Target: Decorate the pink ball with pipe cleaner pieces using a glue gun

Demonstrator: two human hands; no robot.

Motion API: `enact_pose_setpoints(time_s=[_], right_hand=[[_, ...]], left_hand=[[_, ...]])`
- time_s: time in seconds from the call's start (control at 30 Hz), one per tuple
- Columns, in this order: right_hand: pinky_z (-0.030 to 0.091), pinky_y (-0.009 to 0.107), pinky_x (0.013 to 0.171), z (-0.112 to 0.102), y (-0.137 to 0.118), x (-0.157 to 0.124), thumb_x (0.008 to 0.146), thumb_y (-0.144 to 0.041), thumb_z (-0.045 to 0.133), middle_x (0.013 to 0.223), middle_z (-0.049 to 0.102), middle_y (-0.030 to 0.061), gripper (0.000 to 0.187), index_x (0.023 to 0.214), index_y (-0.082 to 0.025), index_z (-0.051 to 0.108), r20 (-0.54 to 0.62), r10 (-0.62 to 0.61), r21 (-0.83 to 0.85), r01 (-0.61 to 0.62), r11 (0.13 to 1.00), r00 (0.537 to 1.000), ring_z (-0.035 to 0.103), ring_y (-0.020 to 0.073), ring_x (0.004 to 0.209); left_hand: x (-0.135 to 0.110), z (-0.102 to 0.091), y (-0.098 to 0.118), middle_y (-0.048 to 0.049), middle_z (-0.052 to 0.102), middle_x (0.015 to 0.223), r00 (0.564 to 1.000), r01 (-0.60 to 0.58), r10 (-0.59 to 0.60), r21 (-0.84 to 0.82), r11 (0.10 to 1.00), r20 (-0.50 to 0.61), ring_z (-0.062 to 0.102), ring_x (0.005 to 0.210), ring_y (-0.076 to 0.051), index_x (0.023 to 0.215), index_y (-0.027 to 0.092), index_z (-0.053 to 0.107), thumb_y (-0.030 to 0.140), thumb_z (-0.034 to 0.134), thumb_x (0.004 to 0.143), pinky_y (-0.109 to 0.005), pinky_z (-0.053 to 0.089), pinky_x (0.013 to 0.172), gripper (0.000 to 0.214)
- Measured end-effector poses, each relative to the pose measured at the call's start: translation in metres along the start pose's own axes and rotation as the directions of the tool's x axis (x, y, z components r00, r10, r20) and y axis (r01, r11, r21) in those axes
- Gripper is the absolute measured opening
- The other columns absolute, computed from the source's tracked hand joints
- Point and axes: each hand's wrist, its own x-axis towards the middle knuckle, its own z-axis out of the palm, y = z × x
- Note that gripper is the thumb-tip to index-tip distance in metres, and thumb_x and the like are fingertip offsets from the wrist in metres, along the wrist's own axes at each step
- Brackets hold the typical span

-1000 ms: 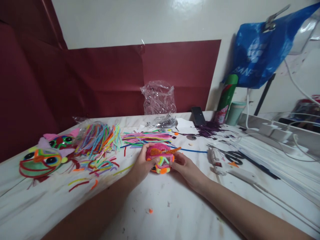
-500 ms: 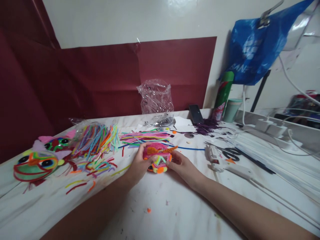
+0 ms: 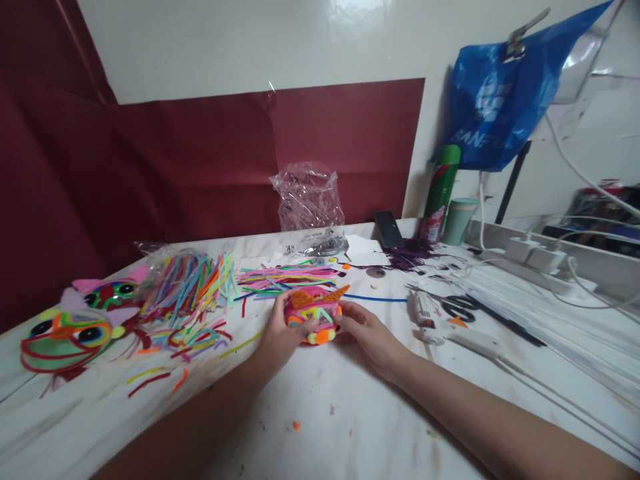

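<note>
A small round craft piece (image 3: pixel 314 313) of pink, orange and yellow pipe cleaners rests on the white table (image 3: pixel 350 413) in the middle of the head view. My left hand (image 3: pixel 278 333) grips its left side, thumb across the front. My right hand (image 3: pixel 369 333) holds its right side with curled fingers. An orange pipe cleaner (image 3: pixel 320 297) lies across the top of the piece, its tip sticking out to the right.
Loose coloured pipe cleaners (image 3: pixel 200 287) are spread left of the hands. Two finished cat-face masks (image 3: pixel 70 330) lie at far left. A white glue gun (image 3: pixel 440 327) and black scissors (image 3: pixel 463 308) lie to the right. A clear plastic bag (image 3: pixel 307 197), phone (image 3: pixel 387 229) and green spray can (image 3: pixel 440 193) stand behind.
Both hands have turned the craft piece slightly and lowered it toward the table. The view has drifted a little to the right.
</note>
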Motion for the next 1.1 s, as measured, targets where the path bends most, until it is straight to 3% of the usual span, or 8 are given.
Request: enact_pose_setpoints(time_s=[0.23, 0.43, 0.5, 0.53, 0.63, 0.73, 0.9, 1.1], right_hand=[[0.047, 0.029, 0.068, 0.0, -0.002, 0.001, 0.063, -0.035, 0.077, 0.109, 0.066, 0.0061, 0.048, 0.106, -0.021, 0.063, -0.029, 0.006, 0.007, -0.005, 1.0, 1.0, 0.061, 0.0207, 0.092], [0.047, 0.03, 0.068, -0.001, -0.001, 0.001, 0.063, -0.036, 0.076, 0.105, 0.067, 0.0066, 0.048, 0.107, -0.02, 0.064, -0.013, -0.001, -0.059, 0.001, 0.998, 1.0, 0.06, 0.0213, 0.091], [0.047, 0.03, 0.067, -0.003, 0.0, 0.002, 0.063, -0.037, 0.077, 0.103, 0.067, 0.0067, 0.05, 0.107, -0.019, 0.063, -0.036, -0.009, -0.089, 0.006, 0.996, 0.999, 0.06, 0.0212, 0.089], [0.047, 0.029, 0.065, -0.004, 0.0, 0.002, 0.062, -0.038, 0.077, 0.102, 0.067, 0.0066, 0.051, 0.107, -0.019, 0.063, -0.054, -0.014, -0.095, 0.009, 0.995, 0.998, 0.06, 0.0212, 0.089], [0.047, 0.029, 0.061, -0.006, 0.0, 0.004, 0.063, -0.041, 0.076, 0.095, 0.066, 0.0055, 0.05, 0.105, -0.019, 0.061, -0.097, -0.027, -0.091, 0.018, 0.996, 0.995, 0.06, 0.0214, 0.086], [0.047, 0.029, 0.059, -0.006, -0.002, 0.004, 0.064, -0.043, 0.075, 0.09, 0.066, 0.0047, 0.047, 0.102, -0.02, 0.06, -0.108, -0.042, -0.086, 0.033, 0.996, 0.993, 0.061, 0.0212, 0.083], [0.047, 0.029, 0.058, -0.007, -0.002, 0.004, 0.064, -0.048, 0.074, 0.089, 0.067, 0.0045, 0.041, 0.093, -0.02, 0.062, -0.129, -0.085, -0.102, 0.073, 0.992, 0.988, 0.061, 0.02, 0.078], [0.038, 0.025, 0.051, -0.021, 0.001, 0.017, 0.052, -0.056, 0.079, 0.047, 0.051, -0.0063, 0.047, 0.06, -0.02, 0.049, -0.202, -0.214, -0.141, 0.188, 0.972, 0.956, 0.047, 0.0103, 0.047]], left_hand=[[0.014, -0.015, -0.003, -0.0073, 0.061, 0.12, 0.998, -0.013, 0.014, -0.025, 1.0, 0.061, 0.058, 0.109, -0.024, 0.117, 0.022, 0.048, 0.033, 0.064, 0.078, -0.036, 0.047, 0.091, 0.043], [0.017, -0.017, -0.011, -0.0099, 0.064, 0.114, 0.979, -0.011, 0.015, -0.023, 1.0, 0.202, 0.062, 0.103, -0.026, 0.121, 0.021, 0.045, 0.03, 0.081, 0.061, -0.037, 0.049, 0.086, 0.071], [0.019, -0.017, -0.013, -0.0112, 0.062, 0.118, 0.994, -0.047, 0.051, -0.045, 0.998, 0.098, 0.059, 0.108, -0.027, 0.121, 0.022, 0.046, 0.034, 0.083, 0.055, -0.036, 0.048, 0.087, 0.077], [0.021, -0.019, -0.013, -0.0112, 0.061, 0.119, 0.994, -0.089, 0.086, -0.042, 0.995, -0.063, 0.057, 0.11, -0.027, 0.117, 0.021, 0.05, 0.039, 0.083, 0.053, -0.035, 0.048, 0.087, 0.074], [0.035, -0.034, -0.01, -0.0095, 0.056, 0.124, 0.949, -0.076, 0.071, -0.005, 0.997, -0.308, 0.05, 0.118, -0.024, 0.108, 0.022, 0.053, 0.053, 0.067, 0.069, -0.031, 0.044, 0.089, 0.052], [0.048, -0.054, -0.001, -0.0096, 0.061, 0.104, 0.889, 0.014, -0.011, 0.003, 1.0, -0.458, 0.059, 0.097, -0.022, 0.098, 0.02, 0.054, 0.058, 0.044, 0.082, -0.032, 0.046, 0.073, 0.042], [0.036, -0.062, 0.02, -0.0026, 0.061, 0.074, 0.9, 0.076, -0.065, 0.007, 0.997, -0.431, 0.057, 0.062, -0.014, 0.079, 0.018, 0.06, 0.04, 0.063, 0.072, -0.025, 0.043, 0.055, 0.024], [-0.032, -0.072, 0.04, 0.0085, 0.036, 0.048, 0.92, -0.009, 0.015, 0.018, 1.0, -0.391, 0.032, 0.041, -0.005, 0.059, 0.018, 0.048, 0.028, 0.064, 0.068, -0.017, 0.025, 0.041, 0.021]])
